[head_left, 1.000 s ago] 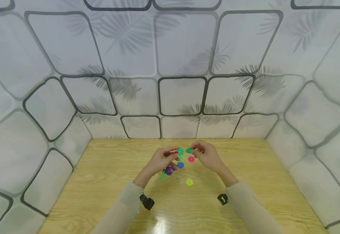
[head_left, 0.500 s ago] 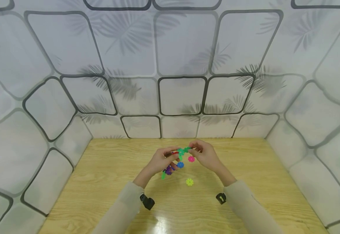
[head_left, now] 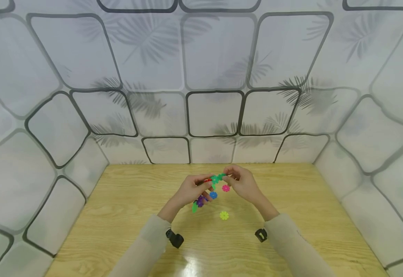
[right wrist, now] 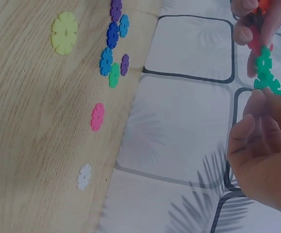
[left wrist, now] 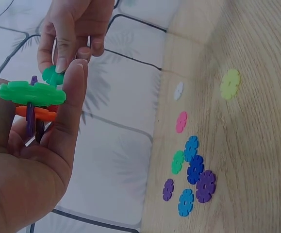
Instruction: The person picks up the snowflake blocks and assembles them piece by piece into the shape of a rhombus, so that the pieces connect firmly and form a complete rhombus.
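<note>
My left hand (head_left: 189, 190) holds a small cluster of interlocking flower-shaped plastic discs. In the left wrist view the cluster shows a bright green disc (left wrist: 31, 92), an orange disc (left wrist: 44, 115) and a purple disc (left wrist: 30, 121) set crosswise; my fingers hide part of it. Opposite, my right hand (head_left: 244, 186) pinches a green disc (right wrist: 267, 86) between thumb and fingertips. Its edge meets another green disc (right wrist: 263, 63) on the cluster's right side. Both hands are raised over the far part of the table.
On the wooden table (head_left: 135, 227) lie loose discs: a yellow one (head_left: 224, 215) nearest the body, a pink one (head_left: 226, 188), a white one (right wrist: 84, 176), and several blue, purple and green ones below the left hand. A patterned curtain (head_left: 215, 115) rises behind the table.
My right hand has moved slightly left, bringing its green disc from a small gap into contact with the cluster. The left hand has stayed almost in place.
</note>
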Tool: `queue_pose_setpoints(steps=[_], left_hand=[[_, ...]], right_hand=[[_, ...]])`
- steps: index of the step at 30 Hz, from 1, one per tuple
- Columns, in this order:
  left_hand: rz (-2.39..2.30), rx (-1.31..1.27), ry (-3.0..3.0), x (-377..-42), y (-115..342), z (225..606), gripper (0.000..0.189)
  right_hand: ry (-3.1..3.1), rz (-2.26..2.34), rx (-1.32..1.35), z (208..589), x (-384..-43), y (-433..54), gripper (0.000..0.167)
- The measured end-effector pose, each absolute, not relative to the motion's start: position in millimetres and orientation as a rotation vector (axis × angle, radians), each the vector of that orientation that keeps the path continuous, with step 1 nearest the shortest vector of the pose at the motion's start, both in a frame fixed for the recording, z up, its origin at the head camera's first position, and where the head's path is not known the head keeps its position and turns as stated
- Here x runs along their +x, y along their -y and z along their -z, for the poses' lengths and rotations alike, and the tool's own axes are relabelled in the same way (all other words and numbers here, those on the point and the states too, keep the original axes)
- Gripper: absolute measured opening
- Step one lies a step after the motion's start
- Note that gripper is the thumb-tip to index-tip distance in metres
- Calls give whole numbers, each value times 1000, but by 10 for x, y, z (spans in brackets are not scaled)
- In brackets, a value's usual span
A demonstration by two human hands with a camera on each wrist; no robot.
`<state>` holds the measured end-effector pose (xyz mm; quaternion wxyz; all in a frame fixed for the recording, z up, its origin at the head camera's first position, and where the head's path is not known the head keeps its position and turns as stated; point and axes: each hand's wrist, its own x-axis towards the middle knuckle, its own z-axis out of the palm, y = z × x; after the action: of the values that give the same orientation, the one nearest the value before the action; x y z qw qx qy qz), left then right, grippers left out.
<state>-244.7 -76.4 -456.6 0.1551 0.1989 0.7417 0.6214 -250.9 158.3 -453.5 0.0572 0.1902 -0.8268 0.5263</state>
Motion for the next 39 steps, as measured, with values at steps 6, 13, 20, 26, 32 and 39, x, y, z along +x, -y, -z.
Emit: queue_pose_setpoints(steps=[6,13,20,26,32,39], left_hand=[[-1783,562,-2122,-2453,759,4565,43],[-1792,565,-2119,-2452,750,4570,44],[-1790,599,-2096,-2433,743,4634,48],[-1757,654,-2118,-2429,759,4664,60],[-1755,636,-2105,-2442,779,4626,55],[-1765,610,-2096,-2447,756,4581,43]], right_hand=[[2453,-1621,599,4571,-2516,-1554,7],[2461,-1602,580,4556,-2487,-1526,6],[2509,-1645,570,4539,-2482,-1562,7],[2537,-1660,544,4561,-2501,-1606,6],[2510,-1692,601,4571,-2508,-1610,8],[2491,-1689,687,4615,-2522,-1548,9]])
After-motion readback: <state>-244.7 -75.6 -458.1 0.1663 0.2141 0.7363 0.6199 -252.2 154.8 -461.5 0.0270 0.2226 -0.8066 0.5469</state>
